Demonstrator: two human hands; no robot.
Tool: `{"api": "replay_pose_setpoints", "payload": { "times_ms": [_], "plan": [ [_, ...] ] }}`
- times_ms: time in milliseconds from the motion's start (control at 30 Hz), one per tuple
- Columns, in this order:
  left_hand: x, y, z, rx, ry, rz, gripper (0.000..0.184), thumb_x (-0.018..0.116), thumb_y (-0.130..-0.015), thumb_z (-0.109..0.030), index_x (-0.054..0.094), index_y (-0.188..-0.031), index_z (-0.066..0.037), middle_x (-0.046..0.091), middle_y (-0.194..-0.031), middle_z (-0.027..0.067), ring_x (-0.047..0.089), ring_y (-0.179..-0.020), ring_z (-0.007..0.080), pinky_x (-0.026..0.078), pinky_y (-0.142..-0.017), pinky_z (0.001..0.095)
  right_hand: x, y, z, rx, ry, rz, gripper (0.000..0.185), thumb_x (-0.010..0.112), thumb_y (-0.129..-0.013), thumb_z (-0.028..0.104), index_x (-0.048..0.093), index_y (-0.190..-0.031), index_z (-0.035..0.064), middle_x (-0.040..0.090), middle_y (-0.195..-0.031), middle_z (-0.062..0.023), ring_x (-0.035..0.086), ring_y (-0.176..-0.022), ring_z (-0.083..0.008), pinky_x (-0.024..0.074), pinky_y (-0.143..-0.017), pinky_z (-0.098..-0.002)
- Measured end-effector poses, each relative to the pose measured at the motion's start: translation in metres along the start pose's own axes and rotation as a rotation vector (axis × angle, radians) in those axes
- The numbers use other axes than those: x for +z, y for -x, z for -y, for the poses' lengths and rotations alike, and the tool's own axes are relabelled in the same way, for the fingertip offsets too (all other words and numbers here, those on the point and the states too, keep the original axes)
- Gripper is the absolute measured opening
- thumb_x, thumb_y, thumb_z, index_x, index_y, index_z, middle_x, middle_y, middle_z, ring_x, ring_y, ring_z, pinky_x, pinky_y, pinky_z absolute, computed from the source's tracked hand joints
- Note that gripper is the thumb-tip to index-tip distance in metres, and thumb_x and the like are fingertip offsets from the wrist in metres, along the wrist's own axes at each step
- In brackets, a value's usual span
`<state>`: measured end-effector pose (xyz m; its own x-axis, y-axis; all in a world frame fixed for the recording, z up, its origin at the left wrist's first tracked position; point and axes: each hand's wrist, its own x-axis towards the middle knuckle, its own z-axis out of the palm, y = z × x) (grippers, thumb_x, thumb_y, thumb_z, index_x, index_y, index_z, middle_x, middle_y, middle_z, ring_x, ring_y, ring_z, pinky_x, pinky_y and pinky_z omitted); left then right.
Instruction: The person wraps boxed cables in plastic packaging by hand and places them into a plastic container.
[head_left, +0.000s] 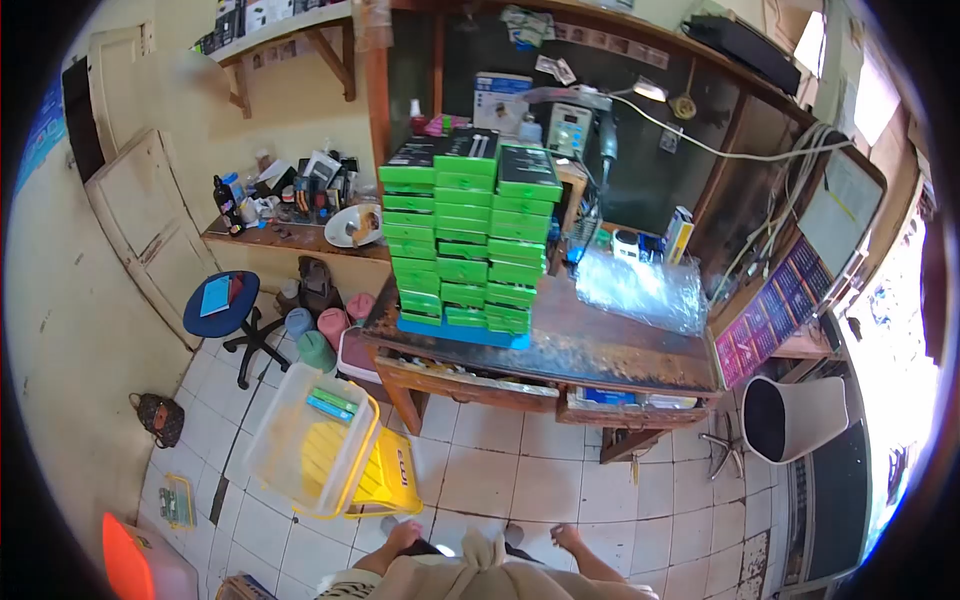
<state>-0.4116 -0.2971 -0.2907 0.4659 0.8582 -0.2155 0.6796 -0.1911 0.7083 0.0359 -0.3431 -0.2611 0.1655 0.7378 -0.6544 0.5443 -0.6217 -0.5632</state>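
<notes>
Head view showed both bare hands low, well apart at either side of the body. Left hand hung with its fingers loosely bent, and right hand looked much the same; neither seemed to carry anything, though both were too small to tell how far the fingers were closed. Just ahead and to the left of the left hand stood a yellow plastic stool, bearing a translucent plastic bin with two slim boxes near its far end. Straight ahead, out of reach of both hands, the tall stack of green-and-black cartons rose in three columns from a blue base on the wooden workbench. A crinkled clear plastic sheet lay ahead and to the right of the right hand.

Handling cartons well, I judged, called for standing close to the bench, taking them from the top with both palms, and keeping the three columns near level, since they probably could topple. The slightly open drawer beneath deserved hip clearance.
</notes>
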Motion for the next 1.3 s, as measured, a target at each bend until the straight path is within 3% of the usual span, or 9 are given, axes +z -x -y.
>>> {"api": "replay_pose_setpoints", "payload": {
  "times_ms": [100, 300, 433, 567, 733, 867, 1100, 1200, 1300],
  "plan": [
    [-0.020, -0.034, -0.061, -0.276, 0.408, -0.134, 0.023, 0.053, -0.084, -0.019, 0.059, -0.100, -0.004, 0.064, -0.088, 0.0079, 0.062, -0.076, 0.0178, 0.049, -0.071, 0.0292, -0.037, -0.010, 0.041, -0.279, 0.037, -0.121, 0.020, 0.053, -0.082, 0.013, 0.060, -0.097, 0.0024, 0.065, -0.078, -0.0090, 0.063, -0.067, -0.0165, 0.0505, -0.062, -0.0280],
    [-0.149, -0.140, -0.241, 0.098, 0.459, -0.446, 0.017, 0.049, -0.089, -0.012, 0.058, -0.098, -0.002, 0.063, -0.087, 0.0075, 0.059, -0.078, 0.0134, 0.046, -0.072, 0.0258, -0.128, 0.037, 0.264, -0.793, -0.188, -0.051, 0.018, 0.049, -0.084, 0.003, 0.058, -0.098, -0.0002, 0.062, -0.084, -0.0083, 0.059, -0.073, -0.0134, 0.0489, -0.067, -0.0276],
    [-0.263, -0.198, -0.350, 0.451, 0.470, -0.685, 0.013, 0.049, -0.088, -0.008, 0.058, -0.095, -0.002, 0.060, -0.089, 0.0055, 0.056, -0.085, 0.0111, 0.044, -0.074, 0.0246, -0.195, 0.054, 0.391, -1.346, -0.135, -0.322, 0.010, 0.050, -0.083, 0.001, 0.056, -0.092, 0.0001, 0.057, -0.086, -0.0060, 0.055, -0.078, -0.0127, 0.0460, -0.070, -0.0261],
    [-0.353, -0.243, -0.427, 0.570, 0.221, -1.042, 0.022, 0.053, -0.085, -0.008, 0.052, -0.106, -0.003, 0.056, -0.099, 0.0107, 0.055, -0.090, 0.0200, 0.044, -0.076, 0.0289, -0.263, 0.054, 0.496, -1.370, -0.441, -0.577, 0.010, 0.053, -0.084, 0.006, 0.055, -0.091, 0.0002, 0.053, -0.087, -0.0091, 0.055, -0.077, -0.0166, 0.0472, -0.066, -0.0281],
    [-0.404, -0.296, -0.459, 0.596, 0.101, -1.199, 0.040, 0.055, -0.081, -0.007, 0.043, -0.119, -0.002, 0.046, -0.115, 0.0167, 0.045, -0.102, 0.0281, 0.039, -0.086, 0.0352, -0.316, 0.019, 0.587, -1.213, -0.820, -0.397, 0.043, 0.055, -0.086, 0.033, 0.045, -0.112, 0.0005, 0.051, -0.095, -0.0107, 0.055, -0.077, -0.0123, 0.0472, -0.058, -0.0225],
    [-0.407, -0.315, -0.465, 0.595, -0.110, -1.323, 0.046, 0.058, -0.078, -0.009, 0.042, -0.121, -0.003, 0.047, -0.113, 0.0164, 0.042, -0.104, 0.0325, 0.034, -0.090, 0.0398, -0.325, 0.019, 0.624, -0.924, -0.850, -0.218, 0.056, 0.056, -0.083, 0.044, 0.039, -0.116, 0.0025, 0.051, -0.075, -0.0052, 0.046, -0.047, -0.0079, 0.0386, -0.041, -0.0208],
    [-0.412, -0.314, -0.471, 0.540, -0.219, -1.278, 0.042, 0.060, -0.077, -0.012, 0.047, -0.117, -0.005, 0.052, -0.111, 0.0098, 0.044, -0.102, 0.0289, 0.033, -0.091, 0.0396, -0.336, 0.030, 0.623, -0.981, -0.908, -0.049, 0.042, 0.055, -0.086, 0.021, 0.037, -0.120, 0.0058, 0.052, -0.077, -0.0048, 0.046, -0.055, -0.0090, 0.0376, -0.044, -0.0224],
    [-0.409, -0.315, -0.481, 0.633, -0.186, -1.267, 0.040, 0.060, -0.077, -0.011, 0.049, -0.115, -0.005, 0.052, -0.109, 0.0121, 0.045, -0.101, 0.0291, 0.035, -0.090, 0.0392, -0.335, 0.048, 0.612, -1.182, -0.993, -0.113, 0.039, 0.050, -0.087, 0.010, 0.035, -0.124, 0.0066, 0.053, -0.094, -0.0083, 0.051, -0.063, -0.0110, 0.0426, -0.055, -0.0233],
    [-0.396, -0.313, -0.501, 0.820, 0.025, -1.190, 0.042, 0.059, -0.078, -0.010, 0.046, -0.118, -0.003, 0.048, -0.112, 0.0150, 0.045, -0.104, 0.0293, 0.037, -0.089, 0.0380, -0.336, 0.071, 0.583, -1.260, -0.942, -0.241, 0.048, 0.052, -0.087, 0.014, 0.029, -0.129, 0.0070, 0.051, -0.103, -0.0094, 0.054, -0.083, -0.0127, 0.0484, -0.065, -0.0255]
  ]
}}
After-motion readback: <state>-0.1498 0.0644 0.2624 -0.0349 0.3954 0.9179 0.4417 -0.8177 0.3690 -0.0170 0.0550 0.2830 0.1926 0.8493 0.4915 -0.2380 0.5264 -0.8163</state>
